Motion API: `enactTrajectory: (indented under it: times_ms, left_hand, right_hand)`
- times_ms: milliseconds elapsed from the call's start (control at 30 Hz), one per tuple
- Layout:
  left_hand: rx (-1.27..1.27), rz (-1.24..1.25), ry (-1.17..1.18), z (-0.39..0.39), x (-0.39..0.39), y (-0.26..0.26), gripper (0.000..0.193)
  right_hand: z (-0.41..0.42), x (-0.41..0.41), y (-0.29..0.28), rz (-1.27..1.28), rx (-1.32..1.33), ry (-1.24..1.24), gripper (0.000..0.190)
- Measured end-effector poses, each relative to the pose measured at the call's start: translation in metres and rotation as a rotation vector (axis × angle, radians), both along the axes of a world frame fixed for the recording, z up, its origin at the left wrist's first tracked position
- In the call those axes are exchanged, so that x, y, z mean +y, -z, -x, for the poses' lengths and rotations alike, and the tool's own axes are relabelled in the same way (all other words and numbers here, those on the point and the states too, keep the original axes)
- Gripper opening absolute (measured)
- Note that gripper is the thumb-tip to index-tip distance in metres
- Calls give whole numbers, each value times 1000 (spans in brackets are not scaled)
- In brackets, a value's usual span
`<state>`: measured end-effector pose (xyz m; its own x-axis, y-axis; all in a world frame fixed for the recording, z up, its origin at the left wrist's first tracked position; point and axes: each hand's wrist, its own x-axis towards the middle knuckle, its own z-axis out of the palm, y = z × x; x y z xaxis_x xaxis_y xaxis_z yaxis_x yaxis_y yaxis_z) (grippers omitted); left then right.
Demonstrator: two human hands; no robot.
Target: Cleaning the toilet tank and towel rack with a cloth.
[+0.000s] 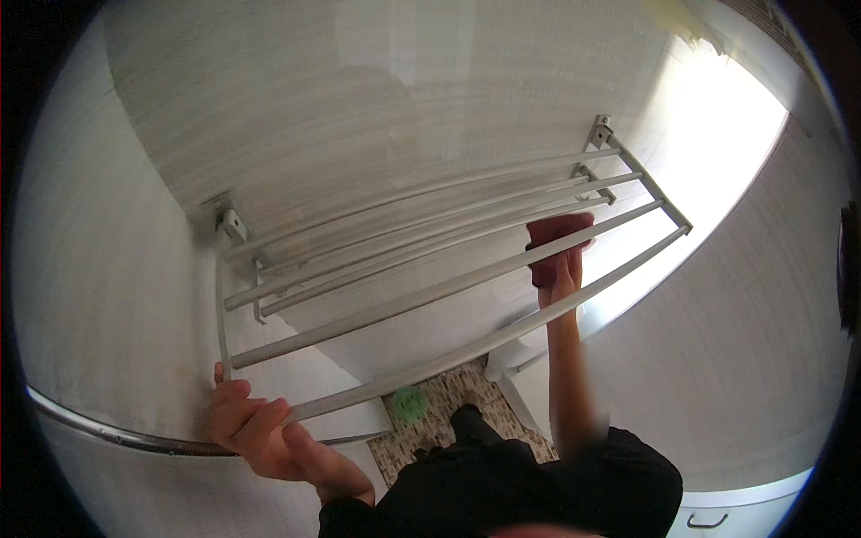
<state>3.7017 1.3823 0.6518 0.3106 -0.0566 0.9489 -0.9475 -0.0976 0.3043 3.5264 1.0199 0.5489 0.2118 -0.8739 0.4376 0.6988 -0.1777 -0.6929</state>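
A wall-mounted metal towel rack point(430, 296) with several long bars spans the view in front of me. Its front left corner is in the grip of my left hand point(262, 430), with the fingers curled about the end of the front bar. My right hand point(569, 270) reaches up behind the two front bars, holding a dark red cloth point(557, 227). The cloth covers most of the fingers and lies close to the lower bars; whether it touches them or the wall, I cannot tell.
A chrome rail point(134, 437) curves along the left. Below are a brown mosaic floor point(447, 397), a green round object point(410, 404) and a white fixture point(535, 390), perhaps a toilet. Bright light falls on the right wall; a white drawer front point(740, 521) shows at lower right.
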Motion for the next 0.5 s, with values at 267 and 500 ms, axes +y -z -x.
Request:
enactTrajectory:
  times_ms: [267, 500]
  left_hand:
    - [-105, 27, -3, -9, 6, 5, 27]
    - [-205, 40, 50, -21, 6, 5, 32]
  right_hand:
    - [-51, -41, -11, 361, 205, 307, 29]
    - [-53, -37, -18, 421, 646, 356, 32]
